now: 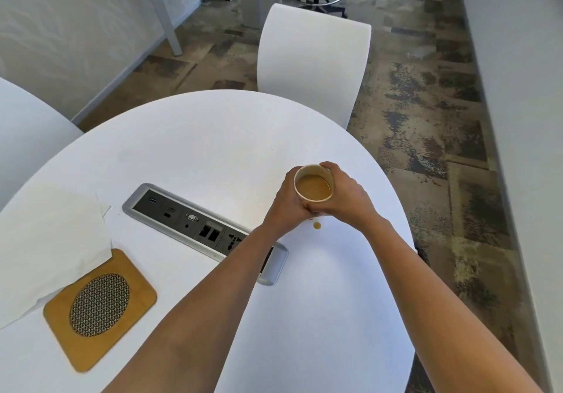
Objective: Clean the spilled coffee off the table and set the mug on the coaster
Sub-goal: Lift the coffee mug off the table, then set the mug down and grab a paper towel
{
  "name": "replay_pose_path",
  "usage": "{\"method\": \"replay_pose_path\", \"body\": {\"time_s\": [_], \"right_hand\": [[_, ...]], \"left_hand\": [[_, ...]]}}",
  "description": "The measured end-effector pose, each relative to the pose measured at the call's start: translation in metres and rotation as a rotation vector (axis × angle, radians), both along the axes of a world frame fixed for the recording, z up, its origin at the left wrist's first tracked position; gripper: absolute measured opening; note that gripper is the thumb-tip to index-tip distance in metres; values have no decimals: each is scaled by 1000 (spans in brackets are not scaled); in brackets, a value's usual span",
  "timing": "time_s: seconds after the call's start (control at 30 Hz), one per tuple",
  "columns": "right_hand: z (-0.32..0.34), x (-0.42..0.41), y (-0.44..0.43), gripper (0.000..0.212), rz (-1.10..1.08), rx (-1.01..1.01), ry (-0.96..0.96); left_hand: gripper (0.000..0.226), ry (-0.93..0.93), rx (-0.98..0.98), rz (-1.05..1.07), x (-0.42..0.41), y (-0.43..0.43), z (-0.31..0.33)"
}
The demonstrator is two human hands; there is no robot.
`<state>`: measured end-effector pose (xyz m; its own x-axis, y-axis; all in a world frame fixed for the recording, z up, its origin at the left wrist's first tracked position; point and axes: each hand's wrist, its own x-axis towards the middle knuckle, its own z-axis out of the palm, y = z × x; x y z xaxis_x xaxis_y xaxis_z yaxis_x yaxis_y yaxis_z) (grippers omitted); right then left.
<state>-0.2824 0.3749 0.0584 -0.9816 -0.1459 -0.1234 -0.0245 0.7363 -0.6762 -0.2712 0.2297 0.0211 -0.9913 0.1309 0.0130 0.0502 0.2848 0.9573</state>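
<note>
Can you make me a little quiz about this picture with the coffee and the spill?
1. How many hands grip the paper cup of coffee?
2. What lies partly over the wooden coaster? A) a white napkin B) a spoon C) a phone
3. True or false: the paper cup stands on the wooden coaster.

Key
1. Two: the left hand and the right hand.
2. A, the white napkin.
3. False: the paper cup is on the other side of the table, next to the coffee drop.
</note>
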Motion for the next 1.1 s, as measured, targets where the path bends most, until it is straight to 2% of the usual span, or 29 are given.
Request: {"method": "replay_pose_path", "body": {"time_s": [0.4, 0.67, 0.9, 1.0, 1.1], "right_hand": [[-2, 4, -2, 92, -19, -11, -32], [2, 6, -4, 94, -1, -49, -79], [5, 16, -8, 105, 12, 40, -54], [10, 21, -11, 99, -12, 141, 19], [25, 27, -26, 72, -129, 150, 246]], "left_hand": [[89, -34, 16, -57, 1, -1, 1], [77, -96, -14, -71, 12, -10, 11], [66, -89, -102, -83, 26, -20, 22], [65, -136, -159, -76, 32, -32, 23], [52, -83, -207, 5, 41, -53, 30]]}}
